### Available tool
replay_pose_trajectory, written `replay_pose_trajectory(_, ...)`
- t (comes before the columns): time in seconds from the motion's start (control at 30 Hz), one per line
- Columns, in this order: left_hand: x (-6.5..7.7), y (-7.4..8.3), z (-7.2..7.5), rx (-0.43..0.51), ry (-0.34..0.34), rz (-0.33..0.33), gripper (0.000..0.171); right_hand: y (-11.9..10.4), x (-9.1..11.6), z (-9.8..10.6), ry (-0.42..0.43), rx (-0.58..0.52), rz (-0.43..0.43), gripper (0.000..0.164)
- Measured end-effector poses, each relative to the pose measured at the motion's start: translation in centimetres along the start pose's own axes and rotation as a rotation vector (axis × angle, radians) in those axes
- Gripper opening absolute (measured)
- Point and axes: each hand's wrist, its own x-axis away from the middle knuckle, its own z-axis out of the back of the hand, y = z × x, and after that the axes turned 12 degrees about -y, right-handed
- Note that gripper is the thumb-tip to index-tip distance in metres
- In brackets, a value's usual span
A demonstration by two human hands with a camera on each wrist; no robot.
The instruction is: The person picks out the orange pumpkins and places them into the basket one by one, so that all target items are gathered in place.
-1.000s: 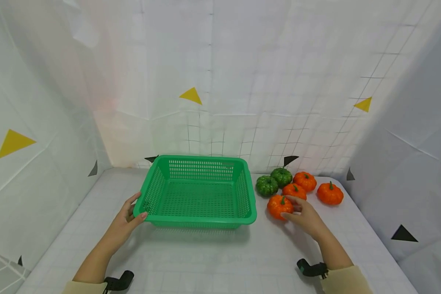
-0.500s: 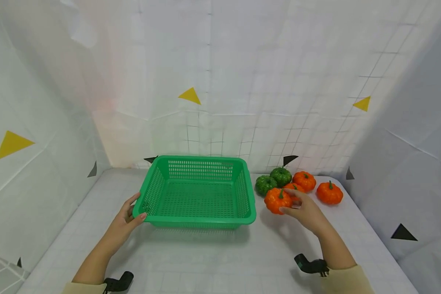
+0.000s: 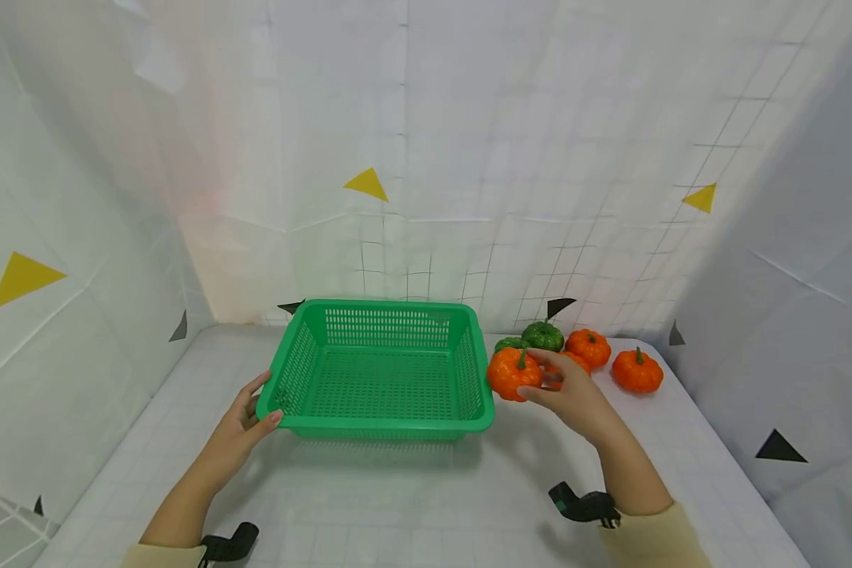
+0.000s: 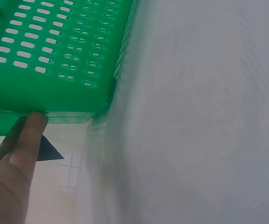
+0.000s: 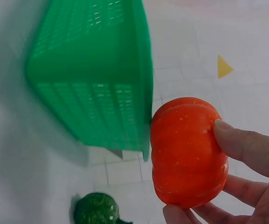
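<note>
Left hand (image 3: 237, 430): mine; pinching the basket (image 3: 390, 424) at its near-left corner, thumb over the rim.

Basket: green, pierced, towards the back edge of the table (image 3: 397, 505); long axis left to right, mouth upward. Plastic by the look; I judge it light, slightly springy, best held by the rim.

Pumpkin (image 3: 510, 374): orange, ribbed, held off the table at the basket's right rim; touching or just beside, I cannot tell. Stem points up; long axis runs across the stem. Probably light, stiff, glossy enough to slip; best taken round its widest ribs.

Right hand (image 3: 569, 398): mine; thumb and fingertips grasping that pumpkin from its right side.

Other pumpkins (image 3: 637, 371): two green, three orange, towards the table's back-right corner.
</note>
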Motion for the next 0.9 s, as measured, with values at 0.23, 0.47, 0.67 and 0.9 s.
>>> replay_pose_trajectory(0.23, 0.1, -0.1, 0.0, 0.007, 0.005, 0.000, 0.075, -2.5, -1.3, -0.9, -0.055, -0.041, 0.003, 0.071)
replay_pose_trajectory(0.47, 0.0, -0.1, 0.2, 0.032, -0.003, 0.000, 0.076, -4.1, -2.2, -3.2, -0.092, -0.075, 0.043, 0.071)
replay_pose_trajectory(0.67, -0.1, -0.3, 0.2, 0.042, -0.006, 0.004, 0.077, -5.4, -3.3, -5.3, -0.120, -0.094, 0.054, 0.071)
replay_pose_trajectory(0.9, -0.1, -0.2, 0.3, 0.023, -0.009, 0.005, 0.076, -7.2, -4.9, -7.3, -0.127, -0.112, 0.096, 0.068)
